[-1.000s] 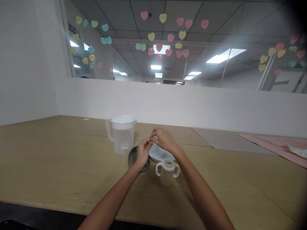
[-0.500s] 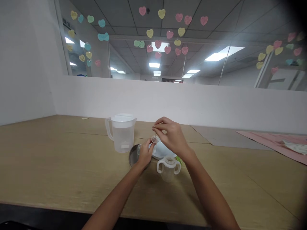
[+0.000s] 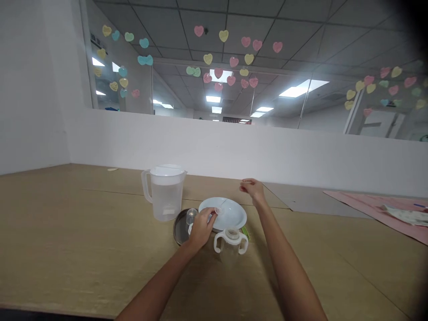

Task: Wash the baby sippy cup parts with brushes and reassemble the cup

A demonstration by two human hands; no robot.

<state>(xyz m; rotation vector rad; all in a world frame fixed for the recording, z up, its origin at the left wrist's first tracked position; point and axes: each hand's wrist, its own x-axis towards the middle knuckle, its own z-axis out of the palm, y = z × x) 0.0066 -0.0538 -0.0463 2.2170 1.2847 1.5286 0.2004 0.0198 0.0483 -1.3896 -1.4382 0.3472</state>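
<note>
My left hand (image 3: 201, 226) pinches a small clear round piece (image 3: 218, 210) by its rim, over a white plate (image 3: 236, 216). A thin line, perhaps a slim stick, shows just above this piece. My right hand (image 3: 252, 188) is raised behind the plate to the right, its fingertips pressed together; whatever is in them, if anything, is too small to tell. In front of the plate stands a clear baby bottle (image 3: 231, 243) with two white handles and an uncovered mouth. Left of my left hand, a clear dome-shaped cap (image 3: 191, 216) sits in a dark metal tray (image 3: 179, 229), partly hidden.
A lidded plastic pitcher (image 3: 167, 196) holding clear liquid stands at the left back. Something green (image 3: 245, 232) lies beside the plate. Farther right are a grey mat (image 3: 310, 203) and a pink cloth (image 3: 361, 207). A white wall (image 3: 214, 149) bounds the table's far side.
My right hand has moved away to the right from the small round piece. My left hand has stayed by the plate, still holding that piece. The view has shifted slightly.
</note>
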